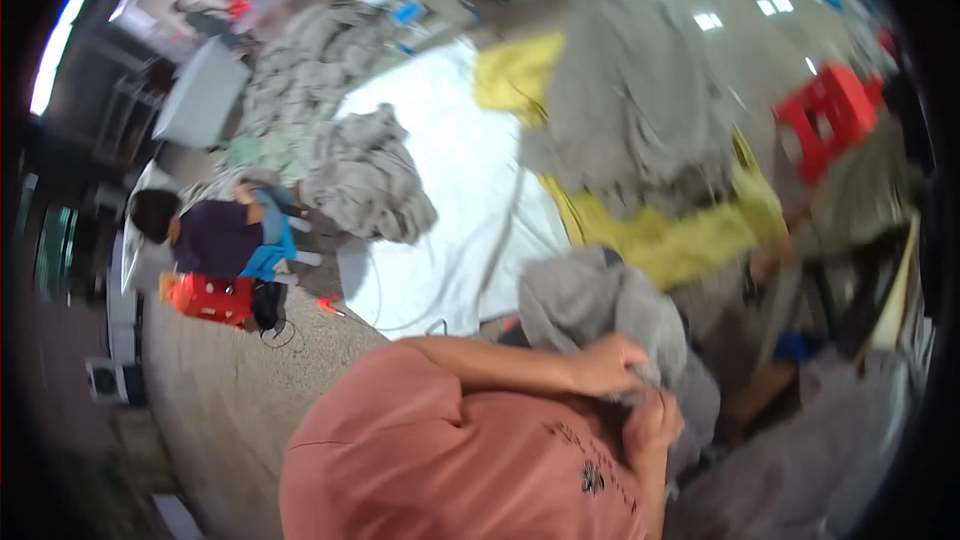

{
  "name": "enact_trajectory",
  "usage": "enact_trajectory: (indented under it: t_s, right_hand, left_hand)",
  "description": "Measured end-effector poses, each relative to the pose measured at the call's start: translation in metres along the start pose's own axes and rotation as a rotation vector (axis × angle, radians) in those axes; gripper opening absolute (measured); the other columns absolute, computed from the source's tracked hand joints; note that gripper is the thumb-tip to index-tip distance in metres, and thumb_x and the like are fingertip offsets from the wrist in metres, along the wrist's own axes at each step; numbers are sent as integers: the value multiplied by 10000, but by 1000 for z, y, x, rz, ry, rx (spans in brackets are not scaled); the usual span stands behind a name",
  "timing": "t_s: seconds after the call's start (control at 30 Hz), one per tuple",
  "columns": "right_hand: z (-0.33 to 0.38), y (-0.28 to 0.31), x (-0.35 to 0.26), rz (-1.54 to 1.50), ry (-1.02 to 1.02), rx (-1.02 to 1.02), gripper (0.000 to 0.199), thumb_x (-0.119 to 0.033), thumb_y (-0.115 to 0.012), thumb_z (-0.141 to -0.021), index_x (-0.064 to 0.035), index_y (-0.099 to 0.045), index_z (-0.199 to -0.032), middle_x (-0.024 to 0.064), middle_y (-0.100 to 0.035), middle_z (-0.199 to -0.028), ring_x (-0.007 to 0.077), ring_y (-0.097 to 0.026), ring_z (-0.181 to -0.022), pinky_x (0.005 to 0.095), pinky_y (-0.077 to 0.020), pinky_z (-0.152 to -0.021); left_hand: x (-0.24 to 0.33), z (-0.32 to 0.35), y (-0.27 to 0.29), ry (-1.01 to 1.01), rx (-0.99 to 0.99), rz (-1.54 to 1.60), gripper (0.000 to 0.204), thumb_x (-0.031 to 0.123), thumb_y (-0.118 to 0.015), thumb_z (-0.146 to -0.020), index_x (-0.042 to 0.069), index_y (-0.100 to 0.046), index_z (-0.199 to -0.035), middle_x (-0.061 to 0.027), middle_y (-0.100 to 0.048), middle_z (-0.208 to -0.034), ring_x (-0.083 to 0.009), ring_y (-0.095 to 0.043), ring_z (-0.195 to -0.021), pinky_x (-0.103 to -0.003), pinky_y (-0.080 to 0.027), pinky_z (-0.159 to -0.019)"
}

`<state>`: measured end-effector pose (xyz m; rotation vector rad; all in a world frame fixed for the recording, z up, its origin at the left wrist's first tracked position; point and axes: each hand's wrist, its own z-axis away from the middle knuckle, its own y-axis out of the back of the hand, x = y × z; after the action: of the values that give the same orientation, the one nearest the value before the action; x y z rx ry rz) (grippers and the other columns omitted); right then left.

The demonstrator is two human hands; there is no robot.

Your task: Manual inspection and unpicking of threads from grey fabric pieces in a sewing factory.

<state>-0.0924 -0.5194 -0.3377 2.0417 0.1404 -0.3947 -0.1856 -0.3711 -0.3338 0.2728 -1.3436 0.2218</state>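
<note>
A plain grey garment (600, 305) against a salmon-pink shirt (450, 460) with small black print; behind, grey cloth heaps (640, 110) on yellow fabric (690, 240), a white sheet (460, 190), a red stool (825, 115) and a red crate (210, 298).
</note>
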Motion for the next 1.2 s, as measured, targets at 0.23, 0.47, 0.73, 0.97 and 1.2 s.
enact_trajectory:
  t_s: [0.23,0.47,0.73,0.97,1.2]
  right_hand:
    - [-28,1,-2,-394,-47,66,227,107,-450,-615,15,-518,-811,175,-539,-841,341,-529,-692,378,-439,-618]
    - [-15,-5,26,-736,-323,-152,241,21,-450,-713,2,-502,-948,142,-549,-793,220,-528,-653,280,-431,-586]
    - [-50,35,-14,-864,-806,-547,141,-65,-469,-807,12,-561,-883,24,-543,-609,85,-473,-502,236,-389,-439]
    - [-29,13,-14,-817,-545,-117,98,-55,-489,-789,25,-515,-737,7,-507,-599,86,-407,-530,249,-346,-449]
    - [-8,3,10,-654,-469,-56,138,10,-411,-695,57,-510,-780,129,-481,-587,162,-443,-529,320,-378,-492]
  left_hand:
    - [2,10,-7,-20,206,253,123,50,-626,-601,-31,-539,-632,-84,-503,-504,-101,-492,-486,-273,-387,-463]
    - [10,9,-6,-267,228,116,95,13,-597,-579,-21,-566,-661,-118,-566,-588,-190,-563,-541,-291,-415,-511]
    - [-6,13,-11,-327,181,3,68,-4,-561,-643,-19,-549,-709,-124,-555,-650,-266,-562,-615,-311,-412,-535]
    - [-3,9,-19,-505,358,-114,42,7,-551,-627,-2,-510,-626,-128,-533,-617,-301,-543,-607,-364,-409,-539]
    - [-1,7,-24,-674,406,-362,69,27,-534,-664,39,-467,-653,-103,-476,-655,-296,-507,-602,-368,-399,-500]
